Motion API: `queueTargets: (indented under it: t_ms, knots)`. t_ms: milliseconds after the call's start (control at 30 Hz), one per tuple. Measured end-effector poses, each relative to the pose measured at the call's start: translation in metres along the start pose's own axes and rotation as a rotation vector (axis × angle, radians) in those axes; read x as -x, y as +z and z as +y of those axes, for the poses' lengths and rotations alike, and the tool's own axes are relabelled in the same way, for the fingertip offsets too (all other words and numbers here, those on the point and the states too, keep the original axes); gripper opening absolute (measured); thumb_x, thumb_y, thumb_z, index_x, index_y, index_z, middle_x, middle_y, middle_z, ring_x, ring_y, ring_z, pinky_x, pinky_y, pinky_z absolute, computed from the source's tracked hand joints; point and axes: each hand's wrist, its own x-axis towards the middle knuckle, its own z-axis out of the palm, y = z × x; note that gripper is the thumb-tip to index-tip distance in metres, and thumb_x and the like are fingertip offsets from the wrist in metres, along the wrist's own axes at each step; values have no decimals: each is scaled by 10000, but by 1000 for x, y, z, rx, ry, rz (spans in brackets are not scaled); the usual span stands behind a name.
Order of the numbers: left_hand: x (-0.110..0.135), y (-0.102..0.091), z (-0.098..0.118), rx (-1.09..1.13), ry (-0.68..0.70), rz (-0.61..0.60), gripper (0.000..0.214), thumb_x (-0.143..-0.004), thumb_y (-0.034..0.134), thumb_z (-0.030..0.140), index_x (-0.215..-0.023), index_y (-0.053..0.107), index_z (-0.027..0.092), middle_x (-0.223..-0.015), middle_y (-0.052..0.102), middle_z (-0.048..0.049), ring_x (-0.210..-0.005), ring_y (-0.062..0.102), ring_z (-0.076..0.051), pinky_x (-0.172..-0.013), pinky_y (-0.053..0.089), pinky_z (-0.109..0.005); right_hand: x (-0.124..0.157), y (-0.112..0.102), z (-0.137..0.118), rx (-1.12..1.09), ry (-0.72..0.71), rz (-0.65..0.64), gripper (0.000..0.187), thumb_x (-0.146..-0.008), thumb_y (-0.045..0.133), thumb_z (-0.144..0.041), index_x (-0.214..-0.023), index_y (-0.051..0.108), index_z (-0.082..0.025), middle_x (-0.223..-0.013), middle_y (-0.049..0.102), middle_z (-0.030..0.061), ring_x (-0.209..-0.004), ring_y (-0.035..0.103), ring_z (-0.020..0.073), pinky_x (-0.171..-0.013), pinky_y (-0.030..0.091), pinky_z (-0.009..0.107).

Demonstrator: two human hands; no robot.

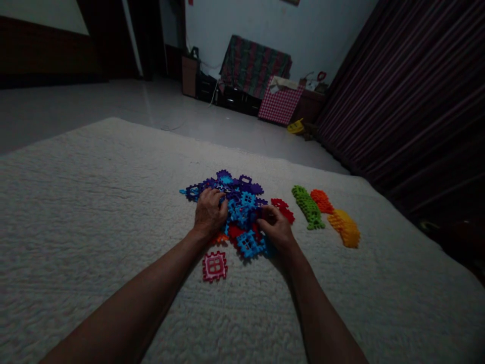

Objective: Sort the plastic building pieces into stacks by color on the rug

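A heap of interlocking plastic tiles [238, 202], mostly blue and purple with some red, lies on a white shaggy rug [94, 212]. My left hand [209, 212] rests palm down on the heap's left side with its fingers curled onto the tiles. My right hand [276, 226] is at the heap's right side, its fingers pinched on a tile I cannot make out. A single pink tile [214, 266] lies flat just in front of the heap, between my forearms.
Right of the heap lie sorted stacks: red tiles [283, 208], green [307, 207], orange [322, 200] and yellow [345, 228]. A dark striped curtain [409, 101] runs along the right. Bare floor [113, 101] and covered furniture [254, 65] lie beyond the rug.
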Motion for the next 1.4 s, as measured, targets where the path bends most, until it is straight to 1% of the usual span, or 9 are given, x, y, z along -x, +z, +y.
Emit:
queueTargets:
  t_ms: [167,300,433,567,700,933,1000,1167,1400]
  knots:
    - [0,0,0,-5,0,-4,207,-861,513,218,-947,701,205,-1031,708,-94,-1076,608,-273,-1087,417,-505,5,7,0,-265,100,62,385,-652,699,-394,-984,626,-214,-902,691,31,-814,659,195,-710,565,327]
    - [-1,-5,3,4,-14,-2,247,-874,473,214,-967,702,202,-1051,711,-90,-1089,609,-263,-1072,429,-482,5,10,-4,-252,49,96,346,-677,697,-398,-961,627,-215,-930,688,37,-819,664,193,-714,570,325]
    - [-3,-17,18,37,22,29,334,-927,397,231,-1107,676,191,-1171,692,-86,-1209,566,-252,-1091,402,-473,4,18,-6,-165,-60,134,256,-738,642,-375,-937,641,-213,-973,676,49,-855,669,190,-769,573,335]
    - [0,-27,37,24,208,-163,351,-927,488,361,-1200,652,212,-1304,642,-81,-1324,479,-283,-1113,361,-490,3,25,-5,-83,-141,111,255,-758,640,-383,-947,659,-213,-986,670,58,-907,664,194,-834,560,335]
    - [6,-24,40,-21,325,-363,476,-860,613,420,-1272,613,180,-1315,631,-114,-1301,479,-328,-1077,390,-502,0,22,-4,-159,-95,104,317,-745,645,-404,-994,644,-208,-1003,683,62,-894,672,198,-829,561,337]
    - [7,-18,29,-91,253,-355,391,-898,538,314,-1260,604,183,-1262,647,-121,-1184,551,-298,-1014,432,-479,-7,-4,-9,-203,48,245,376,-753,618,-445,-1038,639,-200,-1007,695,66,-836,663,197,-673,550,303]
    - [7,-18,30,-110,249,-348,384,-906,527,319,-1254,601,173,-1257,647,-121,-1161,559,-295,-1002,435,-465,-7,-12,-11,-245,70,179,380,-728,651,-428,-1036,645,-205,-981,701,58,-805,660,189,-663,542,299]
    - [9,-17,30,-121,258,-318,372,-909,527,313,-1237,596,150,-1225,656,-130,-1135,569,-295,-985,443,-456,-5,-19,-8,-229,149,-151,334,-666,679,-365,-958,662,-202,-827,700,31,-647,620,155,-575,490,271]
    - [9,-18,30,-109,260,-320,363,-911,537,299,-1230,593,135,-1216,655,-134,-1129,570,-291,-979,448,-455,-5,-17,-8,34,107,-207,324,-655,647,-288,-963,687,-196,-867,703,47,-734,635,169,-636,491,276]
